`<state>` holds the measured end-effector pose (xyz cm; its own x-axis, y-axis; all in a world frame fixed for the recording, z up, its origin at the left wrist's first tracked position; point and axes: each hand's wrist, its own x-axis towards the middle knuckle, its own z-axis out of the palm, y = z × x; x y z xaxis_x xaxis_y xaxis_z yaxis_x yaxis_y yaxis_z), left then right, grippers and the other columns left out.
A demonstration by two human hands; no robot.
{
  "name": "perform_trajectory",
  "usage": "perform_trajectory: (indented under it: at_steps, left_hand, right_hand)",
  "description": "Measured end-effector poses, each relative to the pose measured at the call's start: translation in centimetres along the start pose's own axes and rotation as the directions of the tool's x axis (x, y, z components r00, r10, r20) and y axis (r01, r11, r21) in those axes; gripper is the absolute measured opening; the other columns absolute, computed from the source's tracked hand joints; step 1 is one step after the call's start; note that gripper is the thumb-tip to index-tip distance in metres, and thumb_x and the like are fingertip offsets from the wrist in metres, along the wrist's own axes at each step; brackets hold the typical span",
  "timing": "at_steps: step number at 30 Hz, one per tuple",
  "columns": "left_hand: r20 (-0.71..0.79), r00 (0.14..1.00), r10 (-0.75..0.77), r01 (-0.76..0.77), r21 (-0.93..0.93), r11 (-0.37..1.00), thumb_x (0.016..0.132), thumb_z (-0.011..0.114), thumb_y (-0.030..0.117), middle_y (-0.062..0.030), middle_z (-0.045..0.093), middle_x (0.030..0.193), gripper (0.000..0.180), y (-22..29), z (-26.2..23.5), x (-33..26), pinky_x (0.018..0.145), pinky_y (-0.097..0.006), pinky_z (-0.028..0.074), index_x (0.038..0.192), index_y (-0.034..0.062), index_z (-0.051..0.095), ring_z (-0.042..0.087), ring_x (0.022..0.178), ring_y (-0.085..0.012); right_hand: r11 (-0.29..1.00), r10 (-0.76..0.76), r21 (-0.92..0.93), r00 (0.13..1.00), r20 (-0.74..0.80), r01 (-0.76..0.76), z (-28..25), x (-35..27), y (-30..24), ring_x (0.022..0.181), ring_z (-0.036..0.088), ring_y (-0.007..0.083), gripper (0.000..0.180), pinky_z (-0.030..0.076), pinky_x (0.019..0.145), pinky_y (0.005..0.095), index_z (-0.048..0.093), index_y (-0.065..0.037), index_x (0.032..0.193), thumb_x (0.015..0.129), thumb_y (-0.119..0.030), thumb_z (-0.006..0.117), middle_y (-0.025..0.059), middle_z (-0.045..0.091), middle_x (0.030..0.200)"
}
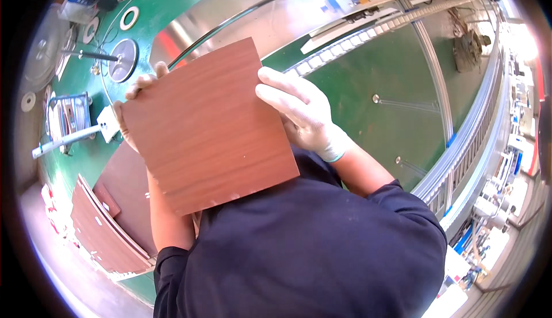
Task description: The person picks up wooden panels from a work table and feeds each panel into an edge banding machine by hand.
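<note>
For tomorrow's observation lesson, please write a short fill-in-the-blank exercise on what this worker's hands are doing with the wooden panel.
1. Both hands wear thin white ____.
2. The left hand and right hand hold a square panel with a reddish-brown ____ finish.
3. The workbench behind the panel is coloured ____.
4. More brown panels are stacked at the person's lower ____.

Missing words: gloves; wood-grain; green; left
</note>
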<state>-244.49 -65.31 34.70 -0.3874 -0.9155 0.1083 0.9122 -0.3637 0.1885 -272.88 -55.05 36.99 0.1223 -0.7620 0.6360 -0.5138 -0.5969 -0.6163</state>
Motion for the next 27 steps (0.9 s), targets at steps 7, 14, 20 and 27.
perform_trajectory:
  at_steps: [7, 14, 20, 27]
  left_hand:
    - [0.151, 0.988, -0.046, 0.031, 0.101, 0.994, 0.11, 0.041, 0.034, -0.0178, 0.066, 0.127, 0.045, -5.1, 0.9, 4.9, 0.118, -0.06, 0.035, 0.119, -0.0006, 0.069, 0.047, 0.141, -0.0401]
    - [-0.241, 0.912, -0.331, 0.408, 0.469, 0.783, 0.109, 0.038, 0.045, -0.0158, 0.06, 0.133, 0.055, -10.8, -4.3, 6.3, 0.114, -0.047, 0.04, 0.135, -0.0004, 0.055, 0.053, 0.13, -0.0315]
    - [-0.013, 0.998, 0.056, 0.041, 0.838, -0.545, 0.106, 0.052, 0.033, -0.0191, 0.051, 0.148, 0.048, -9.8, -8.4, 6.2, 0.118, -0.047, 0.035, 0.144, 0.0034, 0.052, 0.045, 0.14, -0.0346]
    - [0.088, 0.995, -0.044, -0.079, 0.447, -0.891, 0.095, 0.065, 0.029, -0.0185, 0.05, 0.15, 0.049, -8.4, -9.9, 6.7, 0.124, -0.049, 0.027, 0.137, 0.0045, 0.057, 0.041, 0.144, -0.0374]
  right_hand:
    - [0.977, 0.211, 0.067, 0.967, -0.141, -0.204, -4.5, -0.1, 0.6, 0.113, 0.068, 0.0391, 0.057, 0.055, 0.095, 0.0419, 0.068, -0.004, 0.129, 0.073, 0.002, 0.078, 0.0212, 0.067, 0.131]
    - [0.862, 0.458, 0.227, 0.888, 0.033, -0.453, -5.3, -6.9, 9.5, 0.113, 0.065, 0.0278, 0.034, 0.051, 0.098, 0.0374, 0.067, -0.002, 0.122, 0.09, -0.011, 0.074, 0.0159, 0.07, 0.118]
    - [0.553, 0.831, 0.65, 0.406, -0.38, -0.521, -3.4, -10.0, 15.5, 0.11, 0.058, 0.0184, 0.049, 0.048, 0.099, 0.032, 0.054, 0.008, 0.133, 0.105, -0.03, 0.064, 0.013, 0.064, 0.122]
    - [0.33, 0.92, 0.64, 0.087, -0.382, -0.694, -5.6, -12.3, 20.2, 0.113, 0.058, 0.0225, 0.061, 0.048, 0.096, 0.036, 0.054, 0.011, 0.131, 0.104, -0.042, 0.062, 0.0166, 0.065, 0.12]
